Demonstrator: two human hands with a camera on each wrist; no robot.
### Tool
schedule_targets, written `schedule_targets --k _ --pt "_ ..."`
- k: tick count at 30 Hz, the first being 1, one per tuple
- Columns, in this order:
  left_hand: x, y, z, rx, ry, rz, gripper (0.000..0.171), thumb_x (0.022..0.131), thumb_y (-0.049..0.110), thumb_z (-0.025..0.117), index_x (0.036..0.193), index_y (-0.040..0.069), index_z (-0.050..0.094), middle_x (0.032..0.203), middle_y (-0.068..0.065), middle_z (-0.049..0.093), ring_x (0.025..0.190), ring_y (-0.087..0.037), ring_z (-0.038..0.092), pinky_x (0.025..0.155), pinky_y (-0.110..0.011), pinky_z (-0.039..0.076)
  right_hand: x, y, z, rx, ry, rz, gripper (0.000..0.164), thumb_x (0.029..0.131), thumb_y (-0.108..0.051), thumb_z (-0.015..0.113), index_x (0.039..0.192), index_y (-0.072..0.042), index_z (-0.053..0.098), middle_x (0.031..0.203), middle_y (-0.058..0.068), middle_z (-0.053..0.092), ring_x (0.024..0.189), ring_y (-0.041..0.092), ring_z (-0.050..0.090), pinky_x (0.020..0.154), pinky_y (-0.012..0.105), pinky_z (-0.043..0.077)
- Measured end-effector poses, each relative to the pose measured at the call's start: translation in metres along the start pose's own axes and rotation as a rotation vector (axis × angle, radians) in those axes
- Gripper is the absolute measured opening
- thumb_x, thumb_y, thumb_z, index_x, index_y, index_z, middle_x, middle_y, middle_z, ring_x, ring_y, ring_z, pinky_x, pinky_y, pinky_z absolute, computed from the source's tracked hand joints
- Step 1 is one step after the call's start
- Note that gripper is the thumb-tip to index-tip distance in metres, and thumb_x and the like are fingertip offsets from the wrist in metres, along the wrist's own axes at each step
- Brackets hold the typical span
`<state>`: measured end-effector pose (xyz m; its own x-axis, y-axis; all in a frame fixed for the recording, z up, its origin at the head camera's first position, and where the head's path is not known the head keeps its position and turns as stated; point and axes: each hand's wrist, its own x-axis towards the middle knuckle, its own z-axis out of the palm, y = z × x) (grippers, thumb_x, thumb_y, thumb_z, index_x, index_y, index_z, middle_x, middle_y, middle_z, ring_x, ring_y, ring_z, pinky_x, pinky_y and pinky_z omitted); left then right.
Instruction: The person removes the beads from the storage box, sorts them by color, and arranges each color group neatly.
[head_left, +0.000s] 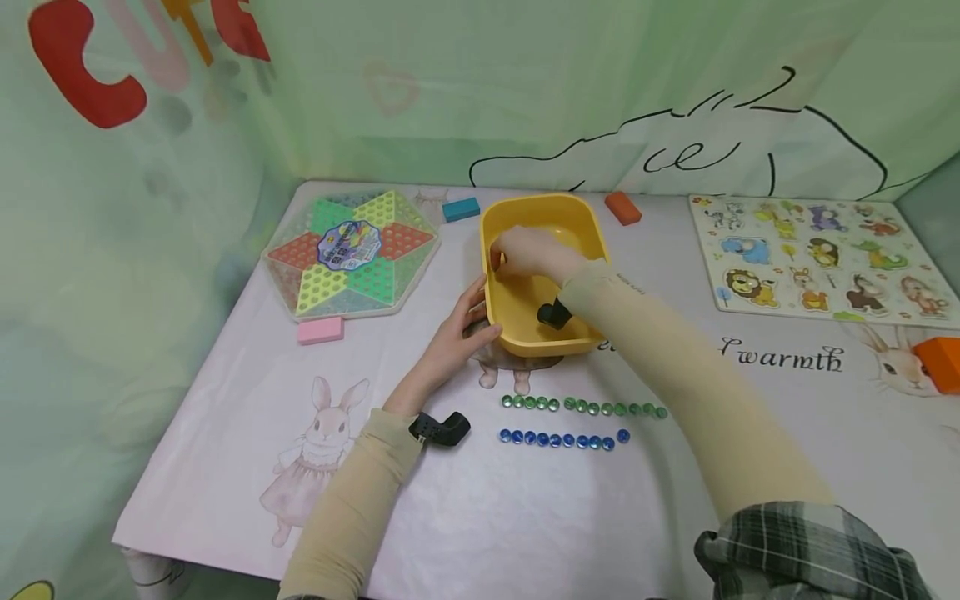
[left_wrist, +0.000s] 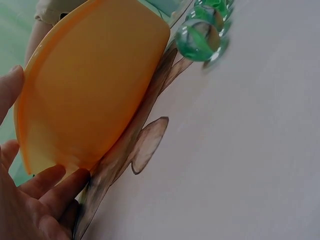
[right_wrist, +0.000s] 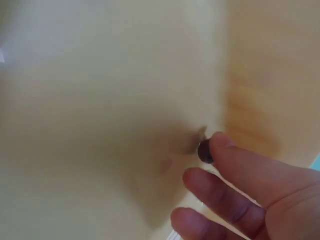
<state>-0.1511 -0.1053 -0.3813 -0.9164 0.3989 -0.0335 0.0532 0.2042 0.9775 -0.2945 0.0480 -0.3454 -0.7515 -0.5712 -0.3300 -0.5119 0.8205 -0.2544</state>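
A yellow plastic bin stands mid-table. My left hand rests against its left outer side, fingers and thumb extended; the left wrist view shows the thumb by the rim and the fingertips touching the wall. Inside the bin, near its left wall, is my right hand with bent fingers. In the right wrist view it pinches a small dark marble at its fingertips. In front of the bin lie a row of green marbles and a row of blue marbles.
A star-patterned Chinese checkers board lies at the left, with a pink block at its front edge. Behind the bin are a blue block and a red-orange block. At right are an animal puzzle board and an orange block.
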Motion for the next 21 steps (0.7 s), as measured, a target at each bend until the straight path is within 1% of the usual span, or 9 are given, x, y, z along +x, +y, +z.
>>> schedule_targets --k 5,8,13,17,21 --pt "0.0 0.0 0.001 -0.002 0.002 -0.003 0.072 0.094 0.018 0.053 0.15 0.02 0.008 0.152 -0.015 0.021 0.135 -0.03 0.032 0.11 -0.045 0.026 -0.004 -0.001 0.0 -0.009 0.001 0.02 0.015 0.085 -0.017 0.064 0.099 -0.01 0.067 0.094 0.005 0.064 0.078 0.02 0.052 0.068 0.029 0.044" --pt "0.0 0.0 0.001 0.0 0.002 -0.007 0.072 0.094 0.018 0.053 0.15 0.019 0.008 0.152 -0.015 0.021 0.135 -0.03 0.033 0.11 -0.045 0.026 -0.007 -0.002 -0.001 -0.005 -0.011 0.024 0.014 0.086 -0.017 0.065 0.097 -0.01 0.067 0.092 0.005 0.063 0.079 0.02 0.052 0.069 0.029 0.044" --pt "0.0 0.0 0.001 0.004 0.001 -0.023 0.072 0.094 0.02 0.053 0.15 0.021 0.008 0.152 -0.014 0.021 0.135 -0.029 0.032 0.111 -0.044 0.026 -0.013 -0.003 -0.005 0.008 -0.027 0.033 0.014 0.086 -0.018 0.066 0.097 -0.01 0.067 0.097 0.006 0.063 0.084 0.022 0.051 0.075 0.03 0.044" --pt "0.0 0.001 0.001 0.002 0.004 -0.034 0.072 0.094 0.021 0.053 0.15 0.021 0.008 0.152 -0.013 0.021 0.135 -0.029 0.032 0.111 -0.044 0.026 -0.02 -0.006 -0.012 -0.013 -0.024 0.039 0.015 0.086 -0.02 0.065 0.098 -0.012 0.067 0.105 0.005 0.064 0.086 0.022 0.051 0.077 0.033 0.044" --pt "0.0 0.0 0.0 0.004 0.005 -0.038 0.072 0.094 0.022 0.053 0.15 0.021 0.008 0.152 -0.013 0.021 0.135 -0.029 0.032 0.111 -0.044 0.025 -0.028 -0.008 -0.018 -0.023 -0.015 0.049 0.014 0.087 -0.024 0.064 0.097 -0.013 0.067 0.103 0.004 0.064 0.087 0.022 0.051 0.076 0.033 0.045"
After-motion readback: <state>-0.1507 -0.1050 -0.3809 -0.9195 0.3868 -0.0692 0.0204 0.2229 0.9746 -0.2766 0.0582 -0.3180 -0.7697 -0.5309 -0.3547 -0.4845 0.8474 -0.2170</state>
